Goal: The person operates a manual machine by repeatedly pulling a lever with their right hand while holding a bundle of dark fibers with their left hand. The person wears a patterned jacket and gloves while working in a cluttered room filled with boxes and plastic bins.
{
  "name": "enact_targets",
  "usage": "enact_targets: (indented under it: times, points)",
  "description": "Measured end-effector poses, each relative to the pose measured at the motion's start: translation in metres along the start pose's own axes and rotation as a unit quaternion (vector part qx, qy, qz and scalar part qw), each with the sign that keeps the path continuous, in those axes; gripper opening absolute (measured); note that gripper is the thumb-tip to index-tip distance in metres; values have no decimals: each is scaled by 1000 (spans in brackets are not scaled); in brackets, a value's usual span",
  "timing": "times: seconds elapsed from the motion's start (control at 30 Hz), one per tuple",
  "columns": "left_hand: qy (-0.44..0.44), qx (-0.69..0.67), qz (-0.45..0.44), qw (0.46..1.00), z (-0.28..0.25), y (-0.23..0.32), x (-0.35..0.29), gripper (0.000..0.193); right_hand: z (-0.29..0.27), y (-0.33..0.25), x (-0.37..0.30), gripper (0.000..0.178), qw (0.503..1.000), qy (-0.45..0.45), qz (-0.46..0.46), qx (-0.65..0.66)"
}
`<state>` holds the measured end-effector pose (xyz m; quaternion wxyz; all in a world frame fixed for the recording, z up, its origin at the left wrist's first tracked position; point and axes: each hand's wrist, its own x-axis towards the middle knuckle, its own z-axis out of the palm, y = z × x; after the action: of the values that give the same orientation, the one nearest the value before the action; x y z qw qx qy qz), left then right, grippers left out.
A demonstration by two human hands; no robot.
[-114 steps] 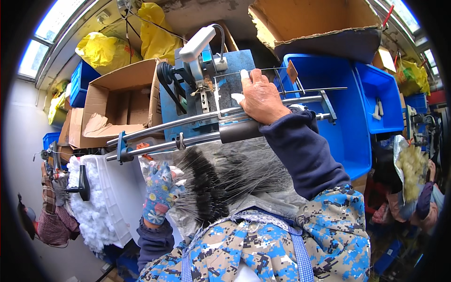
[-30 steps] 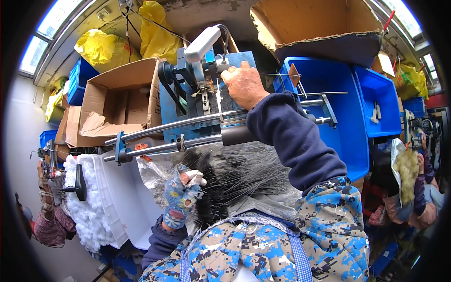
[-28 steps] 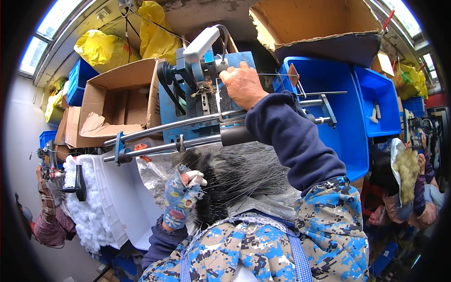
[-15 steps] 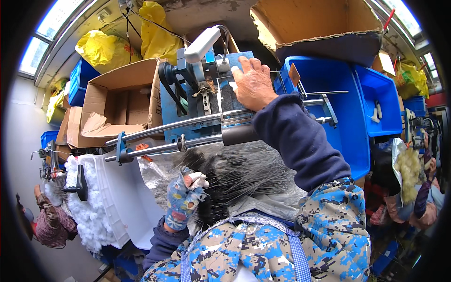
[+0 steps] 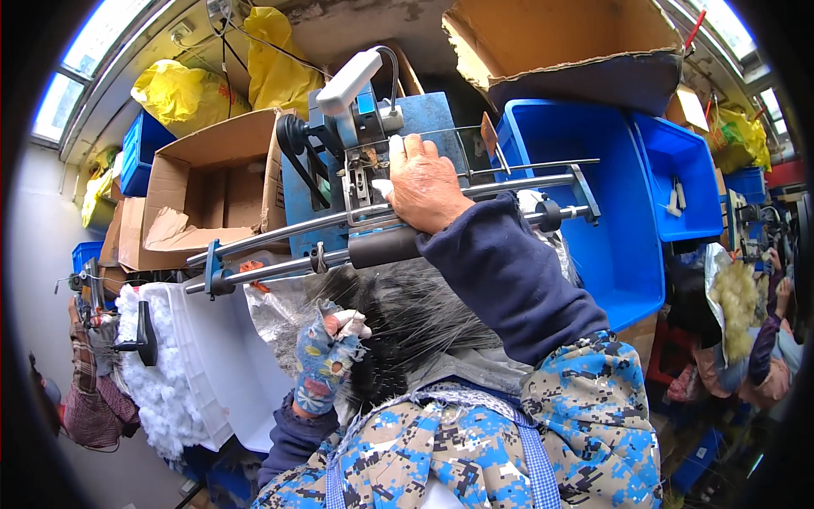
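My right hand (image 5: 426,188) lies palm down over the sliding carriage of a blue bench machine (image 5: 428,114), its fingers stretched forward and its thumb out to the left. White coverings show on the thumb and a fingertip. Beneath the wrist, a dark sleeve (image 5: 381,247) sits on the front steel rail (image 5: 284,270). My left hand (image 5: 339,335), in a worn patterned blue covering with white-wrapped fingertips, is closed just above my lap. What its fingers hold, if anything, is hidden. Beside it, black, hair-like fibres (image 5: 398,339) spread over a grey sheet.
An open cardboard box (image 5: 271,170) stands left of the machine. Large blue bins (image 5: 610,280) stand to the right. A white tub (image 5: 233,356) is near my left arm, beside white fluff (image 5: 157,394) and a black-handled tool (image 5: 146,332). Other people work at both sides.
My right hand has slid left and toward me, and the carriage with its dark sleeve has moved left along the rails. My left hand has barely moved.
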<state>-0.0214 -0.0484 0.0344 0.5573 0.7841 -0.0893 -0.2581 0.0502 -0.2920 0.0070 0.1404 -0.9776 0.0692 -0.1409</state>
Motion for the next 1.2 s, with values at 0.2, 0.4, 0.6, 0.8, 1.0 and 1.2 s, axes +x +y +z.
enact_targets:
  times: [0.2,0.4,0.6,0.8,1.0,1.2]
  points:
    - [-9,80,53,995,1,11,0,14,5,-17,8,61,996,-58,-28,63]
    - [20,-106,-31,994,-16,-19,-2,17,-27,32,-4,48,994,-97,-38,-33]
    - [6,-65,19,998,1,-4,4,13,-41,58,17,32,988,-3,18,-154]
    - [94,-99,32,990,-14,10,-4,13,-69,63,5,14,987,-127,-42,-93]
    - [-23,-65,59,996,-14,18,1,14,-87,1,-94,21,948,-21,-142,285]
    - [-185,71,204,959,8,26,9,34,-83,-44,-100,15,621,-51,43,781]
